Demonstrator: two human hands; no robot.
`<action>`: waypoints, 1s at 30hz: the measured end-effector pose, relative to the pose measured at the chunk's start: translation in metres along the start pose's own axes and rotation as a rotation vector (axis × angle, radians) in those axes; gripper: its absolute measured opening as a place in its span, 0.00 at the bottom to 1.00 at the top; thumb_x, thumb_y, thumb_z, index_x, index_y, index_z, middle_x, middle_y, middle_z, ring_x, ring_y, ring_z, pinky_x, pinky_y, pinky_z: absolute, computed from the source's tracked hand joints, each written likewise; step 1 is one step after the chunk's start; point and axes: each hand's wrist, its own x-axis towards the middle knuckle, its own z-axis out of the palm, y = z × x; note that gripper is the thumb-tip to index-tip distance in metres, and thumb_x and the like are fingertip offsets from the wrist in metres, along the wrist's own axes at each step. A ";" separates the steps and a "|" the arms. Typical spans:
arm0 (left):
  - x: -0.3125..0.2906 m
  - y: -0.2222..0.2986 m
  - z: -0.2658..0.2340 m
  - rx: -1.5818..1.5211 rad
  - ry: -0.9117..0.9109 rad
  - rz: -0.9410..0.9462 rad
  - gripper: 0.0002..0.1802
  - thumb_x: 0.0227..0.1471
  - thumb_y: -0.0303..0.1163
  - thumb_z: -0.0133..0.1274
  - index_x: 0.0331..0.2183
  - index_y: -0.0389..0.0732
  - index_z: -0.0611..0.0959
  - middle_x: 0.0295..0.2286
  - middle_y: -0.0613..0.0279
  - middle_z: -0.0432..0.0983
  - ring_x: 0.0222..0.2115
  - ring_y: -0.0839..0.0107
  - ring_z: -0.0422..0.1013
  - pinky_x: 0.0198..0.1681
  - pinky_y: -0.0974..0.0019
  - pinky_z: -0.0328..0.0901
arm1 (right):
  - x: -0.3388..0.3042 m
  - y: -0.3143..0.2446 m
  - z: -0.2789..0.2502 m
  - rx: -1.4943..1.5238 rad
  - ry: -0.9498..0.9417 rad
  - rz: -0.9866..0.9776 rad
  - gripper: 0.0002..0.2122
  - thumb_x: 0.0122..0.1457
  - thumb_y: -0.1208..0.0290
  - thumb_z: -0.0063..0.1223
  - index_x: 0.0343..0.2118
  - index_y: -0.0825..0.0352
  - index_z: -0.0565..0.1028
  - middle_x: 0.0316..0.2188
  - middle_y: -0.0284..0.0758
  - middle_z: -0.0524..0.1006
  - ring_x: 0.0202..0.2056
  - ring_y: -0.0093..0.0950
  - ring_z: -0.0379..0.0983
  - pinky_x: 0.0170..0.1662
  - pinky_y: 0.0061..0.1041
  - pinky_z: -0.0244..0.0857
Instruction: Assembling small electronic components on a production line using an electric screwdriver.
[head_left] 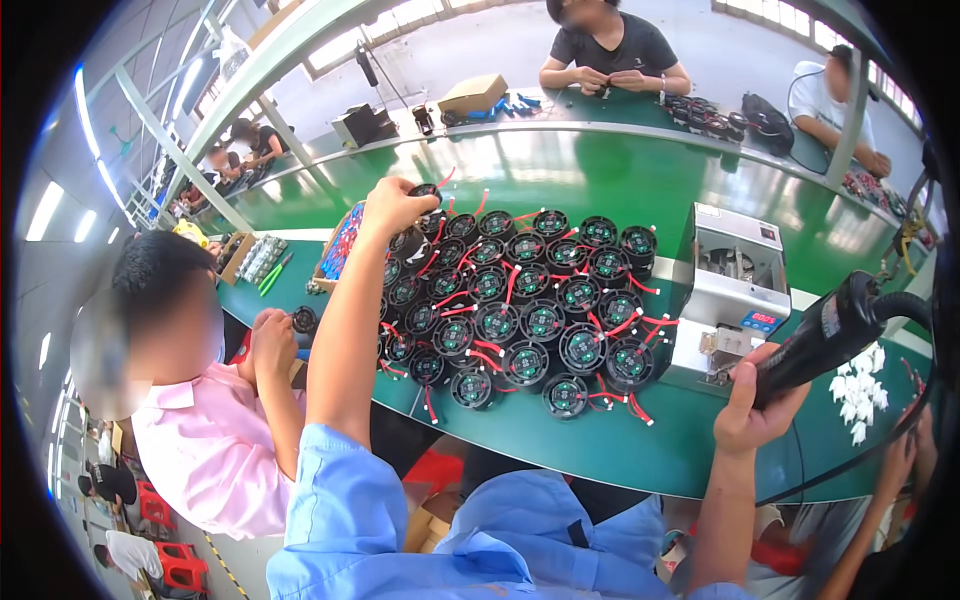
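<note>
At the far left end of a group of round black motors [497,322], my left hand [397,207] is closed on one small round black motor [425,191]. A red wire sticks up from it. Green circuit boards and red-and-white wire leads show on the motors spread over the bench below. My right hand [752,412] is wrapped at the lower end of a black electric screwdriver [822,335], on the right. The screwdriver's tip is hidden. Just left of that hand stands a silver-white box-shaped machine [712,305] with a small lit display, which looks like a screw feeder.
White plastic pieces [858,388] lie on the green bench [640,460] at the right. A person in a pink shirt [215,450] sits close on my left, holding a motor. An open box [340,245] and green-handled pliers [274,274] lie far left. Others work across the bench.
</note>
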 end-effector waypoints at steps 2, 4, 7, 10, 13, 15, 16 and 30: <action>0.005 -0.007 0.008 0.018 -0.031 -0.023 0.33 0.29 0.45 0.63 0.36 0.30 0.81 0.33 0.47 0.79 0.35 0.60 0.76 0.42 0.64 0.68 | 0.000 0.001 -0.002 -0.007 -0.013 0.023 0.18 0.55 0.79 0.50 0.46 0.75 0.60 0.34 0.39 0.70 0.30 0.20 0.65 0.35 0.17 0.61; 0.009 -0.021 0.010 0.048 -0.052 -0.031 0.36 0.28 0.47 0.65 0.38 0.29 0.80 0.34 0.45 0.78 0.35 0.59 0.76 0.42 0.64 0.67 | -0.002 0.002 0.001 0.018 -0.010 0.030 0.18 0.55 0.79 0.50 0.47 0.75 0.59 0.34 0.39 0.70 0.31 0.20 0.65 0.36 0.17 0.61; 0.010 -0.021 0.009 0.015 -0.199 -0.035 0.44 0.27 0.55 0.67 0.40 0.29 0.79 0.35 0.45 0.78 0.39 0.58 0.75 0.45 0.63 0.67 | -0.001 0.000 0.003 0.029 0.000 0.041 0.18 0.55 0.78 0.51 0.47 0.75 0.59 0.34 0.39 0.70 0.31 0.20 0.65 0.35 0.16 0.61; -0.003 -0.004 -0.012 0.030 -0.065 -0.002 0.47 0.32 0.61 0.63 0.44 0.29 0.77 0.38 0.43 0.77 0.43 0.56 0.73 0.48 0.62 0.65 | 0.005 -0.003 0.008 0.015 0.009 -0.013 0.13 0.56 0.79 0.47 0.43 0.72 0.61 0.33 0.38 0.70 0.26 0.19 0.65 0.29 0.17 0.62; -0.019 0.021 -0.031 0.098 0.106 0.080 0.38 0.39 0.56 0.60 0.43 0.33 0.78 0.38 0.44 0.77 0.44 0.55 0.72 0.49 0.60 0.64 | 0.005 -0.002 0.006 -0.001 -0.002 -0.033 0.13 0.56 0.78 0.48 0.43 0.72 0.61 0.33 0.38 0.70 0.26 0.19 0.65 0.30 0.17 0.62; -0.043 0.035 -0.048 -0.020 0.316 0.230 0.31 0.43 0.52 0.58 0.40 0.34 0.80 0.37 0.46 0.78 0.42 0.55 0.73 0.47 0.58 0.65 | 0.002 -0.001 0.008 -0.001 -0.007 -0.023 0.13 0.56 0.78 0.48 0.43 0.73 0.61 0.32 0.37 0.71 0.26 0.19 0.65 0.30 0.17 0.62; -0.060 0.053 -0.050 -0.085 0.431 0.309 0.24 0.45 0.46 0.58 0.36 0.34 0.82 0.33 0.49 0.79 0.36 0.57 0.75 0.42 0.60 0.67 | 0.002 -0.002 0.006 -0.027 0.002 -0.020 0.14 0.56 0.78 0.48 0.44 0.73 0.61 0.32 0.37 0.71 0.26 0.19 0.65 0.30 0.17 0.62; -0.313 0.209 -0.042 -2.372 -0.837 0.533 0.14 0.54 0.27 0.53 0.41 0.29 0.79 0.31 0.55 0.79 0.28 0.76 0.74 0.29 0.75 0.67 | 0.007 0.009 -0.001 0.026 -0.012 0.036 0.08 0.56 0.82 0.47 0.37 0.76 0.64 0.29 0.40 0.71 0.27 0.24 0.63 0.33 0.23 0.61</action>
